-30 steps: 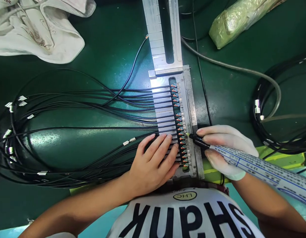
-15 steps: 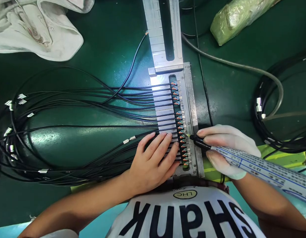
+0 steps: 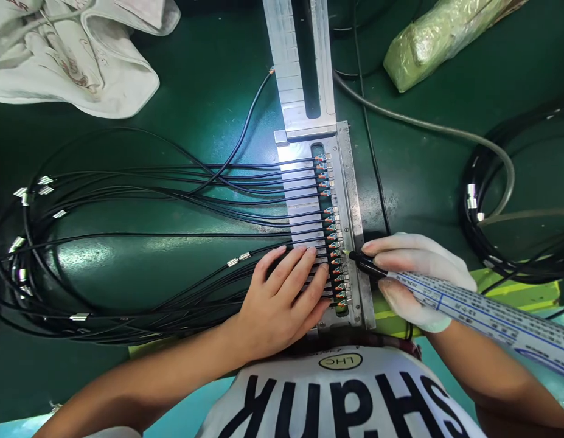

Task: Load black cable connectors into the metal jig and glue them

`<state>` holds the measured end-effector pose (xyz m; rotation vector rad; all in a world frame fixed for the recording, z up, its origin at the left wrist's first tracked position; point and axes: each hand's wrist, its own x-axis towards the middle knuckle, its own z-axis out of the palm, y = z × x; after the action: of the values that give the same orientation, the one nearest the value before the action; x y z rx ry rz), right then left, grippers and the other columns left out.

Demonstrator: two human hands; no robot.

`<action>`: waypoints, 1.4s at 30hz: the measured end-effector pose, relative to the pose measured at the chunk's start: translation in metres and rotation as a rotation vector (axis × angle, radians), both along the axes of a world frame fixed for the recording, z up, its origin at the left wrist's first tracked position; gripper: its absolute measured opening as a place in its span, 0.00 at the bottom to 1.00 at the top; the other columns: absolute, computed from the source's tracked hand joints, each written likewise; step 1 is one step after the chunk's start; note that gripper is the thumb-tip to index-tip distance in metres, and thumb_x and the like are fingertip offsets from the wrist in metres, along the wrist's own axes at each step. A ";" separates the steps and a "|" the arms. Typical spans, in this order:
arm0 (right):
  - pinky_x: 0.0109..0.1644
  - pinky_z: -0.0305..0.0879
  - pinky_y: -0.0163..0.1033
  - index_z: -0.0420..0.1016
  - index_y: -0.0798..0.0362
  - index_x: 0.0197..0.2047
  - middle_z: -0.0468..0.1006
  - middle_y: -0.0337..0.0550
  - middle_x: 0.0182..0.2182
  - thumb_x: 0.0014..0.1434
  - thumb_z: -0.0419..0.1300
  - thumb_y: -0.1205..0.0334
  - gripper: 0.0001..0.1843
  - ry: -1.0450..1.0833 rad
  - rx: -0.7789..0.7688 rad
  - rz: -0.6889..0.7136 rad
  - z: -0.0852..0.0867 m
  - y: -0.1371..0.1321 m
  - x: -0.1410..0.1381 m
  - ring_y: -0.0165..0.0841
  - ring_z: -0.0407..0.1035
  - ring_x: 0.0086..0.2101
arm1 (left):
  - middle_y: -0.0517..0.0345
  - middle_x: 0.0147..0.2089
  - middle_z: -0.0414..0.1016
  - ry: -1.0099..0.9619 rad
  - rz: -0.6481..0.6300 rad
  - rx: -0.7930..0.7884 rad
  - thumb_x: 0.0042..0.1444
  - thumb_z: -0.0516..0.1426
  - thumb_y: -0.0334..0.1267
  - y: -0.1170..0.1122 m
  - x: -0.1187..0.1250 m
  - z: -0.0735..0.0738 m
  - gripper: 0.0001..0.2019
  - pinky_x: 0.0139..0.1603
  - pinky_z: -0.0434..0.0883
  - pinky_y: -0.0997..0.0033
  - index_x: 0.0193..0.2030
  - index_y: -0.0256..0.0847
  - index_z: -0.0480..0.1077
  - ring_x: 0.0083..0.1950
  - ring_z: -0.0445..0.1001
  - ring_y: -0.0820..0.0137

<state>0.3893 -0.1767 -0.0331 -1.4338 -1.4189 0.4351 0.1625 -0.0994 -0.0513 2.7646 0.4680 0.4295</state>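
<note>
My left hand, bare, lies flat with fingers stretched over black cables on the slotted metal fixture. A row of cable ends with small coloured wires and metal connectors runs along the fixture's slot. In its white finger covers, my right hand is closed round a white tube with blue print. The tube's black nozzle points left, its pale yellowish tip at one of the lower connectors. Whether the tip touches it, I cannot tell.
A metal slide extends from the fixture's far end. Looped cables with silver tags lie left, and a black coil right. White cloth lies far left; a green wrapped block far right. A clear hose curves across the right.
The view has shifted slightly, so the fixture and far objects appear a little lower. Both hands keep nearly the same places, and the nozzle tip stays by the same part of the connector row.
</note>
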 end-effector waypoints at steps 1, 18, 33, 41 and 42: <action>0.35 0.80 0.40 0.80 0.53 0.40 0.83 0.50 0.37 0.50 0.67 0.68 0.11 0.002 0.007 0.000 0.000 0.000 0.000 0.39 0.80 0.34 | 0.39 0.59 0.74 0.002 0.000 0.001 0.59 0.61 0.42 0.000 0.000 0.000 0.21 0.62 0.66 0.47 0.56 0.34 0.70 0.62 0.70 0.52; 0.38 0.80 0.42 0.81 0.55 0.41 0.83 0.52 0.38 0.50 0.69 0.67 0.13 0.047 -0.001 -0.022 -0.005 -0.002 -0.001 0.40 0.80 0.36 | 0.38 0.58 0.74 -0.002 -0.004 -0.007 0.58 0.62 0.42 0.001 0.001 0.000 0.22 0.63 0.66 0.47 0.56 0.35 0.70 0.62 0.70 0.52; 0.39 0.81 0.43 0.80 0.53 0.45 0.82 0.50 0.41 0.51 0.69 0.68 0.17 0.063 0.073 0.003 -0.006 -0.009 0.003 0.40 0.79 0.38 | 0.38 0.59 0.73 0.003 -0.005 -0.011 0.58 0.62 0.42 -0.001 -0.001 0.001 0.22 0.64 0.65 0.47 0.57 0.33 0.70 0.63 0.70 0.52; 0.37 0.80 0.44 0.80 0.51 0.39 0.83 0.48 0.38 0.53 0.67 0.65 0.09 0.001 0.050 -0.002 -0.001 -0.015 0.000 0.39 0.80 0.34 | 0.45 0.58 0.76 -0.033 -0.053 0.023 0.60 0.61 0.38 -0.005 -0.002 0.001 0.22 0.67 0.63 0.52 0.60 0.35 0.69 0.61 0.72 0.57; 0.36 0.79 0.43 0.80 0.51 0.39 0.83 0.48 0.37 0.52 0.67 0.65 0.09 -0.002 0.039 -0.002 -0.001 -0.014 -0.001 0.39 0.80 0.34 | 0.45 0.58 0.76 -0.028 -0.054 0.022 0.60 0.61 0.38 -0.005 -0.002 0.001 0.22 0.66 0.64 0.53 0.60 0.34 0.69 0.61 0.73 0.57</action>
<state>0.3882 -0.1910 -0.0340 -1.4048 -1.4199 0.4027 0.1603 -0.1046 -0.0503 2.7814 0.3830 0.4623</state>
